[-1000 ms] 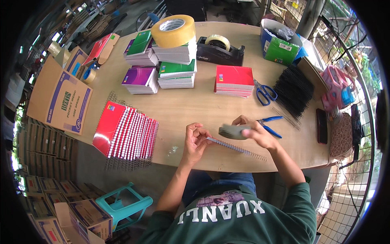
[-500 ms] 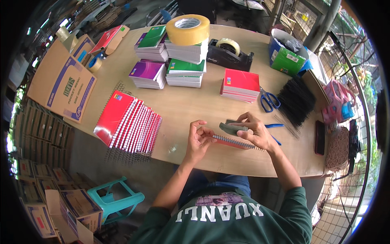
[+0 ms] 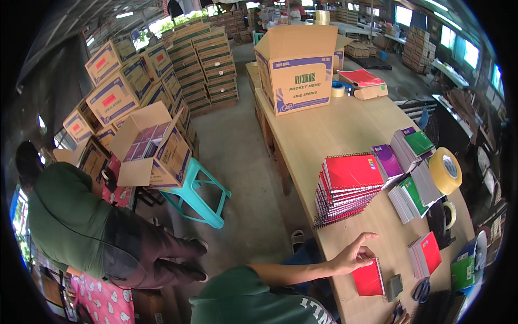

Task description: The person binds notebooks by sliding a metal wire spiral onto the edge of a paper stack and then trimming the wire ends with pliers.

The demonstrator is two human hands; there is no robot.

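Note:
My left hand (image 3: 353, 258) is at the upper corner of a red spiral notebook (image 3: 368, 278). Its index finger is stretched out, while the other fingers curl against the notebook's edge. The wire coil runs along the notebook's right side. Just right of it, a small grey metal hand tool (image 3: 394, 287) lies on the table. At the lower edge, my right hand (image 3: 402, 317) is partly cut off, its fingers around a blue-handled tool (image 3: 397, 310) whose jaws I cannot make out. Blue-handled scissors (image 3: 421, 290) lie close by.
On the table (image 3: 302, 129) stand a tall stack of red coil notebooks (image 3: 350, 178), purple and green notepad piles, a big tape roll (image 3: 445, 170) and an open carton (image 3: 302, 81). A turquoise stool (image 3: 208, 202) bears another carton. A person in green (image 3: 70, 221) bends at the left.
The view has swung left, bringing the aisle, cartons and another person in. My right hand has let go of the grey tool, now on the table, and holds the blue-handled tool.

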